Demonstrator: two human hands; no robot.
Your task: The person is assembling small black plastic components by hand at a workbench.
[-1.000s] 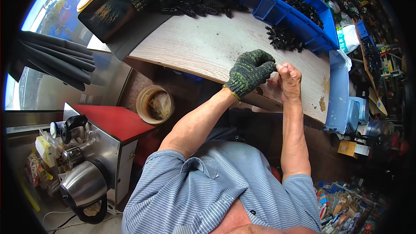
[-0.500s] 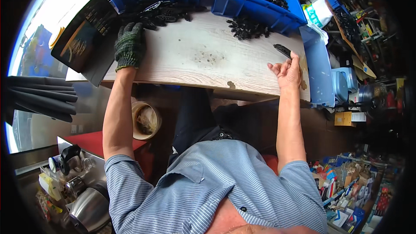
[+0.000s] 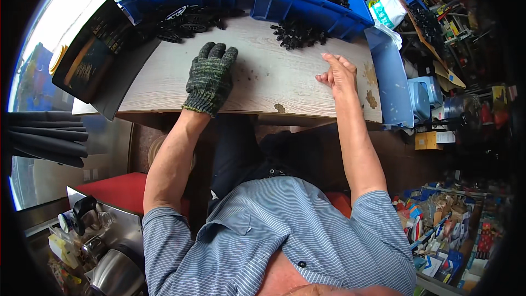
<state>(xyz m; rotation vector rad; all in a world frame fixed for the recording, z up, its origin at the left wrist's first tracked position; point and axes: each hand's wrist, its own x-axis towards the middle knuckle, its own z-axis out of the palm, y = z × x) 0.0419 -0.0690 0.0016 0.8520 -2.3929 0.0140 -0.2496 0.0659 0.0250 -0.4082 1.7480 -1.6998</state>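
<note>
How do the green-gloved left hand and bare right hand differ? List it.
The left hand wears a mottled dark-green knitted glove; the right hand is bare.
The left hand's fingers point forward; the right hand's are partly curled.
Both are over the pale wood-grain tabletop.

L hand [image 3: 210,77]: gloved, back up, fingers fwd, sl. spread; palm hidden, grip unclear. L forearm [image 3: 176,153]: angled fwd & R from elbow, wrist approx. in line. R hand [image 3: 342,75]: bare, fingers part-curled, tips twd L; grip unclear. R forearm [image 3: 357,141]: angled fwd, sl. L. Hands well apart.
</note>
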